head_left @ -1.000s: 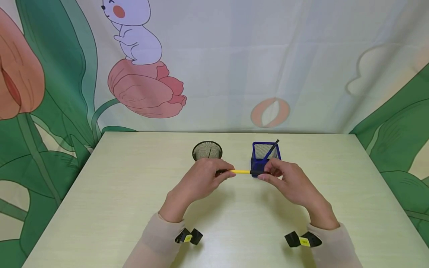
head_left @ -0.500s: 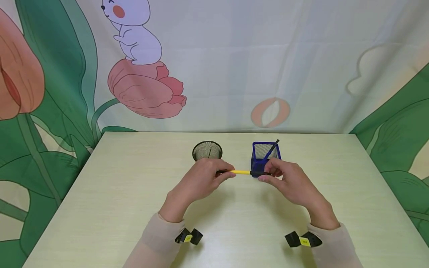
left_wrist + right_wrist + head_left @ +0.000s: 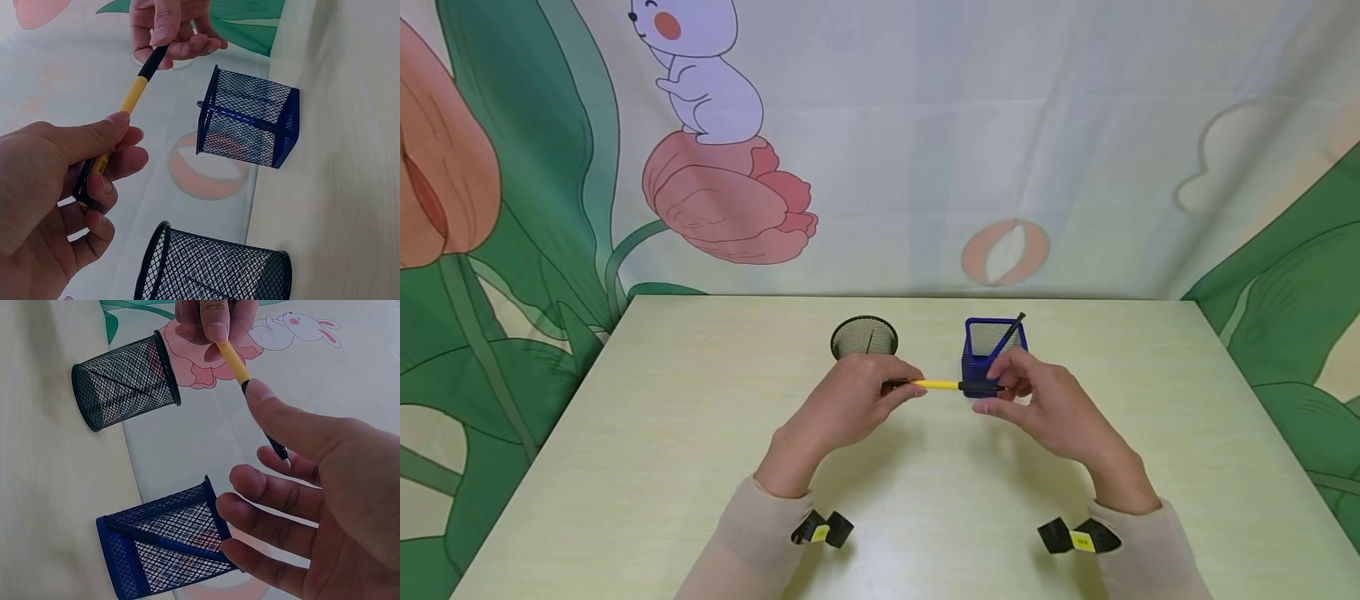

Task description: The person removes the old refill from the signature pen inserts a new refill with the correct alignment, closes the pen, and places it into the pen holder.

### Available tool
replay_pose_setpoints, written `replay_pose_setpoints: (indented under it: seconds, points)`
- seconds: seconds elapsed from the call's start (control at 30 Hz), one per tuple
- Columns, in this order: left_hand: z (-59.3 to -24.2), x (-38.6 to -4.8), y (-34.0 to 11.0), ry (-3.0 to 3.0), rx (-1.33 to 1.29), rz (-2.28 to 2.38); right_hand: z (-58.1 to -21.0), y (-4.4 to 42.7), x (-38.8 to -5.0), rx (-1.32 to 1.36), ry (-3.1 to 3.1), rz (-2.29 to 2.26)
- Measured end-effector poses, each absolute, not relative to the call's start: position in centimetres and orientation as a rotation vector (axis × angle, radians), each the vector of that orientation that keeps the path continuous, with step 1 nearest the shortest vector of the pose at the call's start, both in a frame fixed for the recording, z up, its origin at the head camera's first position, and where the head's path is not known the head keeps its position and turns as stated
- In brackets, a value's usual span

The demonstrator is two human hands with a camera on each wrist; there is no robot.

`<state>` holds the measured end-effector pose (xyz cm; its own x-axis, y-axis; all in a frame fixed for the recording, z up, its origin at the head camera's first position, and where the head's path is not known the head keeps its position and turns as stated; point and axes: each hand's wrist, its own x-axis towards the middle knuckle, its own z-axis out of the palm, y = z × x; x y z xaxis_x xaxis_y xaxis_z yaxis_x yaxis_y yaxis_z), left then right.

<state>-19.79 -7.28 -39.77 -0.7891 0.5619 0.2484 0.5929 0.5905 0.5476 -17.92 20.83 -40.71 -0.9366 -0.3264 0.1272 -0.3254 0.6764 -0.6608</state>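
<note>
A yellow ballpoint pen [image 3: 938, 385] with black ends lies level above the table. My left hand [image 3: 857, 400] pinches its left end between thumb and fingers. At the other end, my right hand [image 3: 1052, 404] has its thumb and fingers spread apart around the black grip. The right wrist view shows the metal writing tip [image 3: 287, 462] bare, with the right thumb [image 3: 275, 409] close by the grip; whether they touch, I cannot tell. Behind the hands stand a round black mesh pen holder [image 3: 865, 337] and a square blue mesh pen holder [image 3: 973, 367].
A dark pen [image 3: 1011, 333] leans inside the blue holder, its end above the rim. Inside the black holder a thin stick-like item [image 3: 870, 342] slants. The pale wooden table [image 3: 662, 400] ends at a printed curtain [image 3: 880, 167].
The fingers and thumb of my right hand have parted from the pen's black end. My left hand and the pen have stayed almost still.
</note>
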Motion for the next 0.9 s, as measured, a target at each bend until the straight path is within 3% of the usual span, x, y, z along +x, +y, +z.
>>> replay_pose_setpoints:
  seconds: [0.9]
  points:
    - [-39.82,-19.7,-7.31,-2.748,-1.013,-0.966,-41.37,20.79,-18.14,-0.548,2.848,-1.141]
